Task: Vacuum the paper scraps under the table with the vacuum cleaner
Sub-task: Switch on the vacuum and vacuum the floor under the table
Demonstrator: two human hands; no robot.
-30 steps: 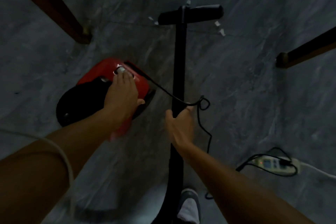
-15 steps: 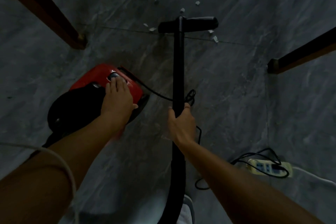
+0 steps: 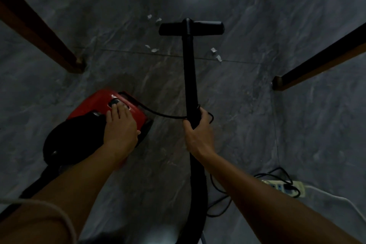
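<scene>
A red and black vacuum cleaner body (image 3: 95, 105) sits on the grey floor at the left. My left hand (image 3: 120, 127) lies flat on its top, fingertips at the round button (image 3: 114, 102). My right hand (image 3: 198, 134) is shut on the black vacuum wand (image 3: 190, 69), which runs forward to the T-shaped floor nozzle (image 3: 191, 28). Several white paper scraps lie around the nozzle: two just behind its left end (image 3: 153, 18), two left of the wand (image 3: 152, 48), two to its right (image 3: 216, 54).
Wooden table legs stand at the left (image 3: 78, 65) and right (image 3: 277, 84). A black power cord (image 3: 164, 115) runs from the vacuum body past the wand to a white power strip (image 3: 285, 187) on the floor at the right.
The nozzle has slid forward, away from me, past the scraps near the tile seam. My left hand has stayed on the vacuum body's button and my right hand still holds the wand.
</scene>
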